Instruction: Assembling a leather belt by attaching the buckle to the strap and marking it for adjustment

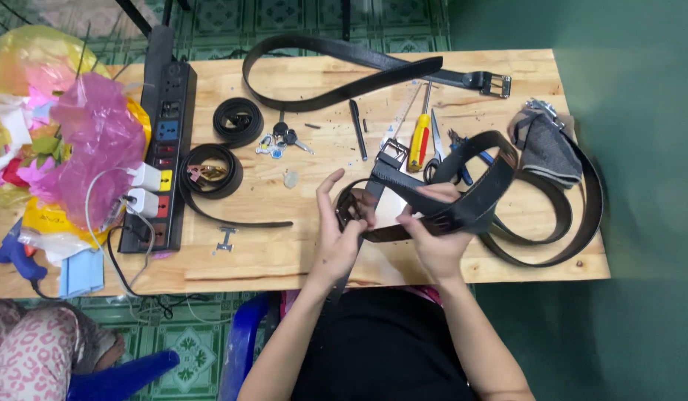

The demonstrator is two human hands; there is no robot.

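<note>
My left hand (336, 234) and my right hand (433, 234) both grip a black leather belt (474, 200) over the near edge of the wooden table (284, 256). The left hand pinches the belt's buckle end (349, 210), thumb raised. Fingers of the right hand fold over the strap a little to the right. The rest of the belt loops away to the right across the table.
More black belts lie about: a long one (336, 70) at the back, two coiled ones (238, 120) at left. A yellow-handled screwdriver (419, 141), scissors, a pen (357, 128) and keys (281, 139) sit mid-table. A power strip (162, 141) and plastic bags (92, 145) stand left. A grey cloth (546, 148) lies right.
</note>
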